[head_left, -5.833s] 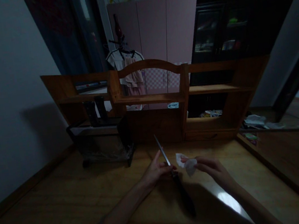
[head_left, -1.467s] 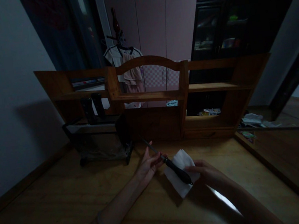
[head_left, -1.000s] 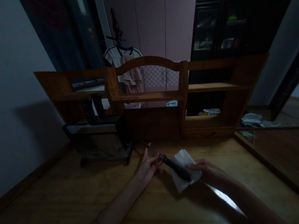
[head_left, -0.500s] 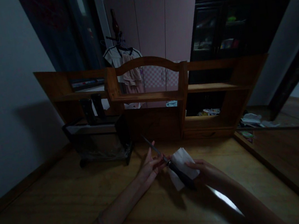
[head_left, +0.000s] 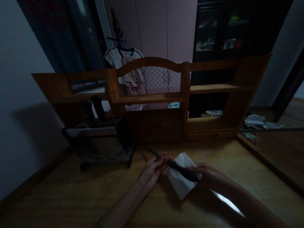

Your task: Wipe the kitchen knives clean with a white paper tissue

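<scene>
The left hand is closed on the thin shaft of a tool, pinching just ahead of the dark handle; the exact finger contact is too dim to make out. Rightward, the handle slants across a white tissue, and the right hand grasps that tissue by its right side, thumb at the handle's far end, bent rather than clenched. So the tool sits between both hands, over the wooden surface.

As for trouble, from the left again: the tip points towards the black stand and might knock it if the tool were pushed forward. Should the shaft have a sharp edge, which the dark hides, a slip could nick the left fingers. So narrow a pinch may let the handle swing, and the tissue could tear or bunch if dragged hard.
</scene>
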The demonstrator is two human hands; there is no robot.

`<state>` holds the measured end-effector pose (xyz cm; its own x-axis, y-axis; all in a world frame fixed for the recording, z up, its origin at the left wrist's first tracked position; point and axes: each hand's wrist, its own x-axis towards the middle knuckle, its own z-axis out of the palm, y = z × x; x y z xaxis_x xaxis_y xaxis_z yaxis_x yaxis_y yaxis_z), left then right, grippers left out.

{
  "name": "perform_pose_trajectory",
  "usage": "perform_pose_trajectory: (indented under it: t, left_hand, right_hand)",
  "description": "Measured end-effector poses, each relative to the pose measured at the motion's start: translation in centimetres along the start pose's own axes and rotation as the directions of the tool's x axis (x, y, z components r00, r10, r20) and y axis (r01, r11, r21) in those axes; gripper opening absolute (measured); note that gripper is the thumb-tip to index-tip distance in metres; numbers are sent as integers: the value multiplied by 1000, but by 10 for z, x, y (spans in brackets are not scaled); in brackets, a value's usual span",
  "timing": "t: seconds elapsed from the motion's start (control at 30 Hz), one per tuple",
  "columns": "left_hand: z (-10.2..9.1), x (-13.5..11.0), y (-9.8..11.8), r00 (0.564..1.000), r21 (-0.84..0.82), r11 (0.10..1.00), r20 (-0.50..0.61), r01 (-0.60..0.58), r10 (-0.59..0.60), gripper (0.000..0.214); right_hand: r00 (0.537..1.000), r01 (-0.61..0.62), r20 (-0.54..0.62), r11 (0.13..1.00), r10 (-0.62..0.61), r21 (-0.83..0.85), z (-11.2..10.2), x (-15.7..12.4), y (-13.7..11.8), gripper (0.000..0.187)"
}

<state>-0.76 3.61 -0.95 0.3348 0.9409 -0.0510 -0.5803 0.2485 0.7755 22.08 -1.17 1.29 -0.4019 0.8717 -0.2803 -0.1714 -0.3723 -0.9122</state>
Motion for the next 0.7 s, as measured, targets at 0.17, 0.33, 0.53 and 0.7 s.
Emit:
perform_pose_trajectory:
  t: [0.17, 0.33, 0.53, 0.7]
  left_hand:
    - [-2, 1, -1, 997, 26, 999, -67, 43, -41, 31]
    - [-8, 5, -8, 994, 29, 999, -98, 42, -39, 24]
    - [-4, 2, -6, 992, 36, 998, -114, 58, -54, 36]
    - [0, 0, -3, 989, 43, 995, -122, 88, -82, 51]
  right_hand:
    - [998, -14, -60, 1000, 13, -25, -1, 1, 0, 37]
    - [997, -45, -69, 999, 45, 10, 0, 1, -2, 31]
    - [997, -44, -63, 999, 44, 5, 4, -2, -6, 30]
    - [996, -53, -73, 999, 53, -1, 5, -3, -7, 29]
